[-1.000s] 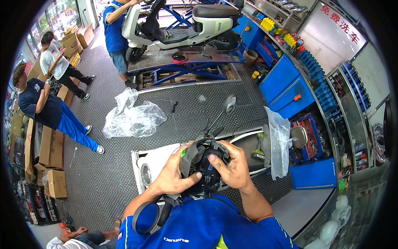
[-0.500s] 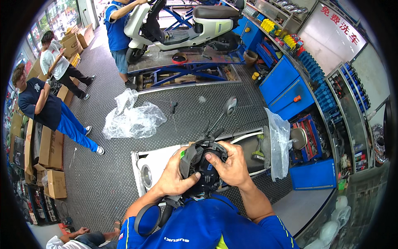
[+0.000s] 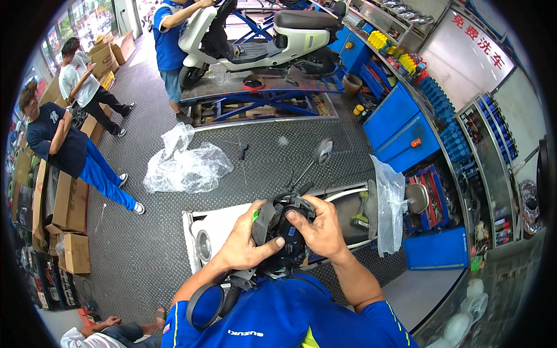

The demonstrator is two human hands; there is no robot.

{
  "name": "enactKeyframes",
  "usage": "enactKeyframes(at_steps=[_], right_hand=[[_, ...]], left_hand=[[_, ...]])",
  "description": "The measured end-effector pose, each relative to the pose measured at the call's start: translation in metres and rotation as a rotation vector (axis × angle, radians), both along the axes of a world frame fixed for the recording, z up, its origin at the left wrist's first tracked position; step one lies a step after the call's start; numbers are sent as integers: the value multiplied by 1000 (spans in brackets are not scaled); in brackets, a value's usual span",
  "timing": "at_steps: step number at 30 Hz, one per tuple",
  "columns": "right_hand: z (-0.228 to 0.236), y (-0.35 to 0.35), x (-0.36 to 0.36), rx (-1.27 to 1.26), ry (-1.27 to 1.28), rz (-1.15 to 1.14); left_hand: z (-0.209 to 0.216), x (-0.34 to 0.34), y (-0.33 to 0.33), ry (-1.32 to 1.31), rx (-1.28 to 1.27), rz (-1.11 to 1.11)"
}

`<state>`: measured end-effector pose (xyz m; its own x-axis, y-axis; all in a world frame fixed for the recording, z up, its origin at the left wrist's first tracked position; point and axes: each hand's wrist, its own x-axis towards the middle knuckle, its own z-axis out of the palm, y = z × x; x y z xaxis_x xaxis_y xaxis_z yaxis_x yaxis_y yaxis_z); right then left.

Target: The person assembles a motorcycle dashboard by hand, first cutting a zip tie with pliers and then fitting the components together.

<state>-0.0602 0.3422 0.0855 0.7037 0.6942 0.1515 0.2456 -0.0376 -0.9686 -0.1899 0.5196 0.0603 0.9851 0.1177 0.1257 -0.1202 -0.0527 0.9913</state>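
Observation:
Both my hands hold a rounded black plastic housing [image 3: 290, 232] in front of my chest, at the handlebar of a white scooter [image 3: 226, 223]. My left hand [image 3: 245, 242] grips its left side, thumb laid across the inside. On the right, my right hand [image 3: 322, 231] wraps the rim with its thumb pressed inward. Thin coloured wires show below the housing. Most fingertips are hidden behind it. One round mirror [image 3: 205, 305] sits by my left forearm; another mirror [image 3: 323, 152] stands on a stalk beyond the housing.
A green-and-black power tool [image 3: 360, 211] lies on the scooter, beside plastic wrap [image 3: 390, 209]. More clear wrap [image 3: 188, 165] and a T-handled tool [image 3: 242, 149] lie on the floor. Another scooter [image 3: 261, 46] stands on a lift beside a worker. People and cartons [image 3: 72, 206] occupy the left; blue cabinets [image 3: 400, 130] line the right.
My left thumb has shifted slightly right and up across the housing, which has turned a little. Both hands keep their hold.

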Motion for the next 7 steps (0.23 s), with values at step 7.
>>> enactKeyframes(at_steps=[7], right_hand=[[-25, 9, 7, -85, -100, 62]], left_hand=[[43, 23, 22, 23, 59, -13]])
